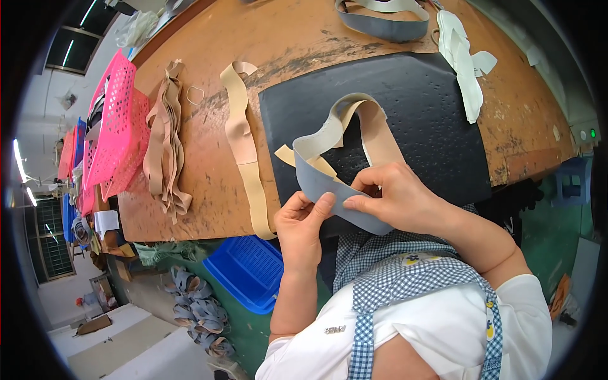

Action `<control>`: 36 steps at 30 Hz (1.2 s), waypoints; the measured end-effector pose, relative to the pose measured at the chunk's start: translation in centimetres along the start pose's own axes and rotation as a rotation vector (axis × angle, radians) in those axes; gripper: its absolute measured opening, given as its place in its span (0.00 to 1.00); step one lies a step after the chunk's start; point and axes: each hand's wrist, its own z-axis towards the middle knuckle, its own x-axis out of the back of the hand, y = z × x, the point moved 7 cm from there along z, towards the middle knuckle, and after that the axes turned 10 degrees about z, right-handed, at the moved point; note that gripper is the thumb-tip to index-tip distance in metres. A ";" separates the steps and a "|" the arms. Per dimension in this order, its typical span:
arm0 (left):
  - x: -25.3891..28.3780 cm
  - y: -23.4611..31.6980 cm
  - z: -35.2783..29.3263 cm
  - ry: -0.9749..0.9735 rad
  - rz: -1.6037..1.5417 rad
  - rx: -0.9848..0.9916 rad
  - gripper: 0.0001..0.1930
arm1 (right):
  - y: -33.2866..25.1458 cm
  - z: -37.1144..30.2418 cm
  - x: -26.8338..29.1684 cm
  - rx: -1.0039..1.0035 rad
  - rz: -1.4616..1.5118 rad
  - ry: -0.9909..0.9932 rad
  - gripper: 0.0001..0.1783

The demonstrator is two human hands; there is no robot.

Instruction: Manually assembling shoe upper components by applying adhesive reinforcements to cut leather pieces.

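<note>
A long grey-blue strip [311, 172], like a leather strap, stands curled in a loop over the black mat [437, 95]. Its inner side looks pale grey and tan, and a yellowish end pokes out on the left. My left hand [303, 221] pinches the strip's near edge between thumb and fingers. Just to the right, my right hand [396, 197] grips the same strip, thumb and forefinger close to the left thumb. Fingertips behind the strip are hidden. Left of the mat lies a single tan strip [240, 136], partly pale yellow.
A bundle of tan strips [168, 142] lies left on the wooden table [209, 215], beside a pink perforated basket [120, 126]. White gloves [457, 57] and another blue-grey loop [386, 24] lie at the back. Below the near edge are a blue basket [250, 269] and bundled strips [196, 304].
</note>
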 end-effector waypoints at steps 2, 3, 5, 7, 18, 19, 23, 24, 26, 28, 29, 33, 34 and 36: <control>0.1 0.5 0.4 0.022 -0.067 0.005 0.05 | 0.2 0.1 0.0 -0.026 0.005 -0.013 0.10; 0.3 0.6 0.5 0.043 -0.134 0.012 0.04 | 0.1 0.1 0.0 -0.015 0.007 -0.017 0.10; 0.6 0.5 0.8 0.027 -0.125 0.016 0.04 | -0.1 0.1 -0.1 0.002 0.007 -0.025 0.10; 0.6 0.5 0.9 0.008 -0.115 0.017 0.04 | -0.2 0.2 -0.1 0.021 0.083 0.002 0.10; 0.5 1.5 1.6 -0.027 -0.001 -0.026 0.04 | -0.9 1.0 0.1 0.136 0.054 0.065 0.09; 0.5 1.5 1.7 -0.028 -0.001 -0.033 0.04 | -0.9 1.2 0.2 0.151 0.044 0.084 0.08; -0.4 1.4 1.5 -0.035 -0.012 -0.018 0.05 | -1.0 2.0 0.5 0.141 0.089 0.099 0.08; -0.6 1.4 1.5 -0.028 -0.031 -0.006 0.05 | -1.0 2.1 0.5 0.153 0.085 0.096 0.08; -0.5 2.1 1.8 -0.006 -0.057 -0.033 0.06 | -1.5 2.2 0.6 0.173 0.079 0.091 0.08; -0.4 3.0 2.2 0.037 -0.112 -0.063 0.08 | -2.7 2.2 0.3 0.257 0.223 0.028 0.08; -0.1 4.6 2.5 0.064 -0.063 -0.142 0.10 | -3.1 2.3 0.2 0.260 0.220 0.026 0.08; -0.5 14.7 2.4 0.173 0.179 -0.652 0.10 | -5.7 1.2 3.3 0.521 0.187 0.279 0.05; -1.1 17.2 1.8 0.203 0.319 -0.832 0.13 | -6.7 0.0 4.6 0.675 0.056 0.437 0.07; -4.4 19.0 1.0 0.190 0.824 -1.169 0.15 | -6.4 -2.2 6.4 0.796 -0.032 0.564 0.11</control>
